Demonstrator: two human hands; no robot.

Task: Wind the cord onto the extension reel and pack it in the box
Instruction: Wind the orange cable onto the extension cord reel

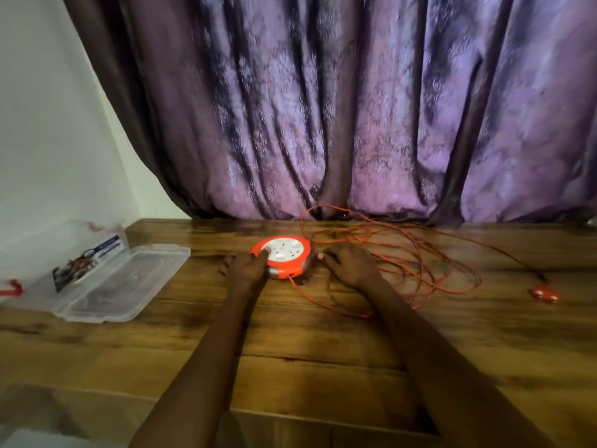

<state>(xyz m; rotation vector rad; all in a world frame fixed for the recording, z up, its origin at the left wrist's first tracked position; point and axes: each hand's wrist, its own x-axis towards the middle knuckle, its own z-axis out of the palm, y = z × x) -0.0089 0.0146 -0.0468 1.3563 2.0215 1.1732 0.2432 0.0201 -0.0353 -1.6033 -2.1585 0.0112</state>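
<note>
A round orange and white extension reel [286, 253] lies flat on the wooden table [290, 344]. My left hand [247, 268] grips its left rim, thumb on the white socket face. My right hand [350, 265] rests just right of the reel, fingers spread on the table near the cord. The orange cord [403, 253] lies in loose tangled loops to the right and behind, ending in an orange plug [546, 294] at far right. A clear plastic box [58, 253] stands at the left edge, its flat lid [129, 282] lying beside it.
A purple curtain [323, 108] hangs along the table's back edge. A printed card or packet [87, 261] sits in the box. A red item [11, 287] shows at the far left edge.
</note>
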